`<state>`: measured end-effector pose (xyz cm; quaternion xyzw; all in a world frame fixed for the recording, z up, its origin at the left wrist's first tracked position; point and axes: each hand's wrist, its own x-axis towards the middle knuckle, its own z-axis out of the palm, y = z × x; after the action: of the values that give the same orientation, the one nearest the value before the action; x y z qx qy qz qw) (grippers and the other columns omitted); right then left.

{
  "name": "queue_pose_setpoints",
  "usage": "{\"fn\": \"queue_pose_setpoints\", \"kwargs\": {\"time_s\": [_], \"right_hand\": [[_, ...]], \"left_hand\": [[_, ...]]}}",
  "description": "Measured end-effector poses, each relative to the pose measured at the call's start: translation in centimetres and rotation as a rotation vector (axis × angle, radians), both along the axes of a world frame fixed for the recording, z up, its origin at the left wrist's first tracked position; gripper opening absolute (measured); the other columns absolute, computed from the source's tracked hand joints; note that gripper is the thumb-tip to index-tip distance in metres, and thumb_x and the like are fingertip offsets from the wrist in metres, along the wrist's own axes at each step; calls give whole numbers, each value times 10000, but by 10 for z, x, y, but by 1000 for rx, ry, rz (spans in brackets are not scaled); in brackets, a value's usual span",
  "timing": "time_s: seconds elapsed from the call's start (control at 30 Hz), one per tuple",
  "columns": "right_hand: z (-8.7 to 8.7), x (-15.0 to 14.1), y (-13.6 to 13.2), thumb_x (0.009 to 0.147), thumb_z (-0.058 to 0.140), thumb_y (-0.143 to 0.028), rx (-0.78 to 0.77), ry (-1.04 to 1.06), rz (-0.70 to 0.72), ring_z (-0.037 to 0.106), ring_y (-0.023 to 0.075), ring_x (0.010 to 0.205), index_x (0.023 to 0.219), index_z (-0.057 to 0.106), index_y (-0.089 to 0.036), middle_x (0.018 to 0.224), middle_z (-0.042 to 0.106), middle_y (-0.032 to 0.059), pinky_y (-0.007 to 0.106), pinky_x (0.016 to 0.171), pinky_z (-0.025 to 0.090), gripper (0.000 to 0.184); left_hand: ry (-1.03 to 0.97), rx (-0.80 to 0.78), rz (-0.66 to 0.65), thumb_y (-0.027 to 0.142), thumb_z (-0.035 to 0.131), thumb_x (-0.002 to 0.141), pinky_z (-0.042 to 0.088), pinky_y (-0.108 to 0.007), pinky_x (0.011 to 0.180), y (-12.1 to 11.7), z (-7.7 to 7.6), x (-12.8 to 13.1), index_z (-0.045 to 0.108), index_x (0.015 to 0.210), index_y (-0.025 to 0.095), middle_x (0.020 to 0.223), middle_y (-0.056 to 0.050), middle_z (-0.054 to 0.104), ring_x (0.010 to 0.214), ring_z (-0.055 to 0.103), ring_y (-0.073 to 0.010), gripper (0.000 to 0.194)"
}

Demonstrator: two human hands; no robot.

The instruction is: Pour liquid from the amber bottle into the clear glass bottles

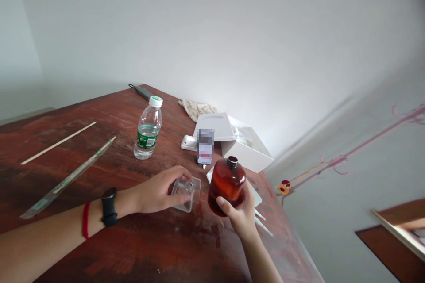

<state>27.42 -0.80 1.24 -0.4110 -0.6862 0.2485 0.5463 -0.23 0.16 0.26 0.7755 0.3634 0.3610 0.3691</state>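
An uncapped amber bottle [226,183] is tilted slightly in my right hand [244,212], whose fingers wrap round its lower right side. Dark liquid seems to fill part of it. Just left of it, a small clear square container [195,190] with a round neck-like part rests on the table. My left hand [166,190] curls about its left side, thumb in front and fingers behind. A black watch [109,207] and a red cord are on the left wrist.
On the reddish-brown table [122,247] stands a water bottle [148,130]. Chopsticks [59,142], one pair wrapped [71,179], lie left. Behind are a phone [205,147], an open white box [249,150], a cloth [195,108] and a grey pouch [142,91]. White sticks [264,226] lie right.
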Motion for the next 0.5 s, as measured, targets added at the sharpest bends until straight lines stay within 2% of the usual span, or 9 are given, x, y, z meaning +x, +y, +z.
{"fn": "queue_pose_setpoints", "kwargs": {"time_s": [0.13,0.23,0.4,0.5], "right_hand": [[-2,10,-10,767,893,-467,-42,-77,-25,720,360,1219,1420,628,-247,1319,762,110,478,1078,567,739],[-2,23,-16,762,903,-469,-77,-178,19,668,399,1337,1496,580,-251,1440,712,139,543,1159,517,831],[-2,38,-24,732,924,-472,-133,-365,104,636,426,1383,1529,557,-239,1479,688,166,601,1181,488,908],[2,41,-25,714,939,-454,-158,-451,120,642,432,1375,1534,560,-234,1471,691,170,621,1183,477,930]], "left_hand": [[-27,14,10,398,752,912,534,-456,1043,-2,-6,3,612,1265,243,1254,-79,699,1150,689,-300,410],[-52,27,-7,365,730,930,518,-466,1082,-4,-8,5,589,1298,245,1308,-87,666,1194,672,-296,412],[-65,57,-41,372,728,957,501,-476,1135,-5,-10,5,589,1300,250,1341,-92,651,1252,652,-299,390],[-52,98,-65,425,820,908,507,-488,1137,-3,-12,4,581,1345,253,1416,-114,621,1294,638,-323,526]]}}
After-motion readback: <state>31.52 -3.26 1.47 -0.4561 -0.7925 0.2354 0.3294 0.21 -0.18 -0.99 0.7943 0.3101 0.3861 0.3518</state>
